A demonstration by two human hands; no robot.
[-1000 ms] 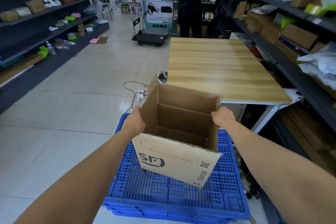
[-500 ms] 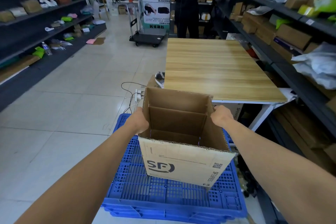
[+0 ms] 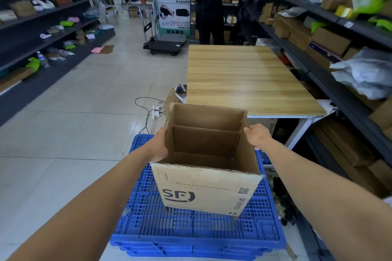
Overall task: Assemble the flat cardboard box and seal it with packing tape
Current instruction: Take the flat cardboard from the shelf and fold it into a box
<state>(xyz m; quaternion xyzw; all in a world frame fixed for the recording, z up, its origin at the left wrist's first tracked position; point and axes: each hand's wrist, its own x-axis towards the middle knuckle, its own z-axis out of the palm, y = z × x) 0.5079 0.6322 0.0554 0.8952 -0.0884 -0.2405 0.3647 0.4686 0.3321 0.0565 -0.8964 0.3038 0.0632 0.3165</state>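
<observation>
A brown cardboard box (image 3: 203,190) with a black SF logo on its near face stands opened into a square tube, its top open toward me. It is held just above a blue plastic crate stack (image 3: 191,226). My left hand (image 3: 158,144) presses flat against the box's left wall. On the opposite side, my right hand (image 3: 257,135) grips the upper edge of the right wall. Inside, a folded flap crosses the far wall. No packing tape is visible.
A wooden table (image 3: 248,78) stands just beyond the box. Dark shelves with cartons and bags line both sides. A power strip with cables (image 3: 156,111) lies on the tiled floor. A person in black (image 3: 210,2) stands at the far end beside a platform trolley (image 3: 163,44).
The box has swung from a skewed diamond shape into a squarer one and turned its logo face toward me. Both hands stayed on its side walls.
</observation>
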